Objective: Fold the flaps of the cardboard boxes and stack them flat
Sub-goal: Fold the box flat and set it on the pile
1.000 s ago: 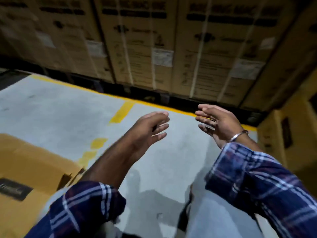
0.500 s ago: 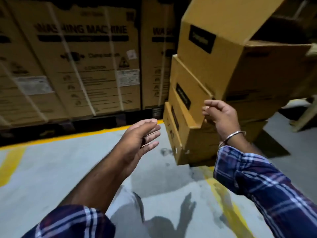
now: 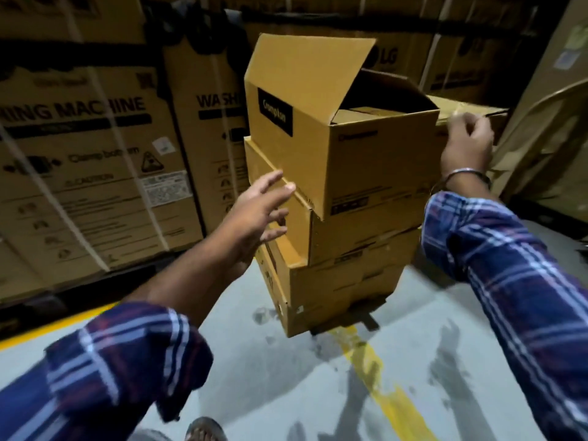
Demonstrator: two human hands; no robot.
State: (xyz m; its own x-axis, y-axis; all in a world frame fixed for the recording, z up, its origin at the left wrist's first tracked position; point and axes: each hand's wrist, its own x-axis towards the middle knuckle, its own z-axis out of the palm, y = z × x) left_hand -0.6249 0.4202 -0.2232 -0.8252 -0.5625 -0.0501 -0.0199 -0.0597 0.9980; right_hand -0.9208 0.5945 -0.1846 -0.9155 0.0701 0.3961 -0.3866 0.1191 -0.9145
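Note:
A stack of brown cardboard boxes [image 3: 343,275] stands on the floor ahead of me. The top box [image 3: 375,163] is open, one flap [image 3: 302,65] standing upright on its left side and another flap [image 3: 471,111] lying out to the right. My left hand [image 3: 257,211] is spread, fingers straight, touching the near left corner of the stack just under the top box. My right hand [image 3: 466,148] is at the top box's right corner with fingers curled at the edge of the right flap.
Large strapped washing-machine cartons [image 3: 95,173] line the back wall on the left and behind the stack. A tall carton [image 3: 547,128] stands at the right. The grey floor has a yellow painted line [image 3: 378,380] running from the stack toward me. My sandalled foot [image 3: 203,431] shows at the bottom.
The view has swung right and closer to the stack. My left hand has reached the stack's left corner. My right hand has risen from a lower box edge to the top box's right flap.

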